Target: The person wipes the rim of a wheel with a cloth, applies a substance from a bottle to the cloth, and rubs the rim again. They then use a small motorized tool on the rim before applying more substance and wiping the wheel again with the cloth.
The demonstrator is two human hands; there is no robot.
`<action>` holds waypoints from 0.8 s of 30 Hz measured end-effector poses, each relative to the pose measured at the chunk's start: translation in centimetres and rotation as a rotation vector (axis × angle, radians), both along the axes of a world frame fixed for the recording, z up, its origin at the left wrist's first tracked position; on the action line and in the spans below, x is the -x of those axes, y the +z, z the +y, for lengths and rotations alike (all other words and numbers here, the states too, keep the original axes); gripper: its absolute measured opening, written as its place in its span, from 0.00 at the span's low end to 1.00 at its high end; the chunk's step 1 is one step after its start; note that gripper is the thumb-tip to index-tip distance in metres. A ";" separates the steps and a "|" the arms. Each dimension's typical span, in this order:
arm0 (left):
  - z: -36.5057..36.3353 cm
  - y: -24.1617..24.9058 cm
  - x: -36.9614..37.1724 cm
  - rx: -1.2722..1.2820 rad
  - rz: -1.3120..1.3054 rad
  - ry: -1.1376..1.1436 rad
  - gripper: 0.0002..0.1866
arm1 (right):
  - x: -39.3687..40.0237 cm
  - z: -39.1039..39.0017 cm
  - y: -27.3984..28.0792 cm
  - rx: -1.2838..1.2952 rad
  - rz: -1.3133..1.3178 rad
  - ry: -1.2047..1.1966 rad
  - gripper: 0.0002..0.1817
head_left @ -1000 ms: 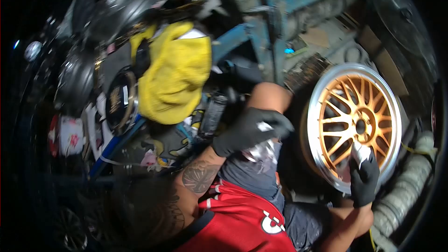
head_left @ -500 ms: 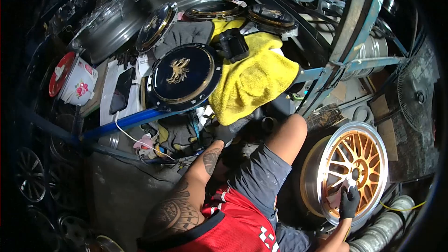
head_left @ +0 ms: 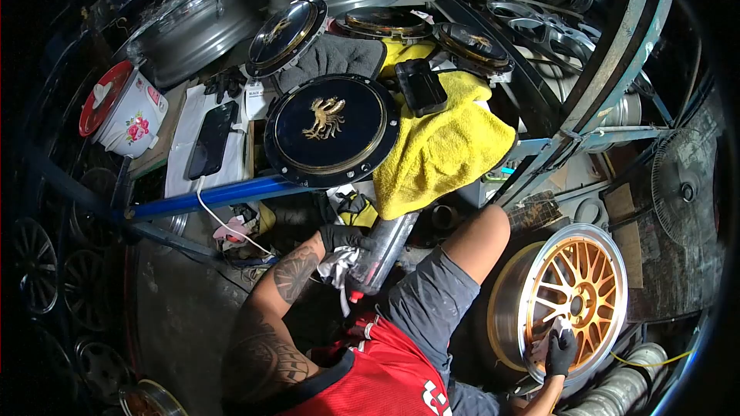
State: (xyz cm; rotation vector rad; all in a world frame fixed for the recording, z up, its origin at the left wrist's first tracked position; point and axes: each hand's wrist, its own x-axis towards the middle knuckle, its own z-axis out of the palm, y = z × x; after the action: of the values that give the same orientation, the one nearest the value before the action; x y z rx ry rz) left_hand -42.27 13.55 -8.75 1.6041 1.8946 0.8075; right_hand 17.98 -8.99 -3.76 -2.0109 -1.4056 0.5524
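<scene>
My left hand (head_left: 344, 238), in a black glove, is closed around a dark grey bottle (head_left: 391, 244). The bottle is tilted, with its red tip pointing down toward my lap. A crumpled white rag (head_left: 338, 263) hangs beside it at the same hand. On the right, my gloved right hand (head_left: 561, 352) is closed on a small white cloth (head_left: 541, 348) at the spokes of a wheel (head_left: 576, 304). That wheel has gold mesh spokes and a polished silver lip, and it leans upright next to my knee.
Round black caps with gold emblems (head_left: 331, 129) lie on the bench around a yellow towel (head_left: 443, 146) and a black tray (head_left: 420, 86). A phone (head_left: 213, 140) with a white cable and a floral tub (head_left: 139, 119) stand left. A blue metal frame (head_left: 208, 194) borders the bench.
My left hand has come out from below the yellow towel toward my lap, with the bottle and white rag now visible. My right hand stays at the wheel; the view has shifted slightly.
</scene>
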 end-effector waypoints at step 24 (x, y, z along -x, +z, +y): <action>-1.2 14.4 -42.8 1.014 -1.449 -1.303 0.14 | 3.3 -0.2 4.9 -0.504 0.657 -0.197 0.26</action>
State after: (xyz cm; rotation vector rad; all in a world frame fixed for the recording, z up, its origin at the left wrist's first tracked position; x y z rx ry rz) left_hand 0.56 12.35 5.63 0.7294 -0.0528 0.1180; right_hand 14.66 -9.16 1.14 -1.3634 -0.8261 0.6196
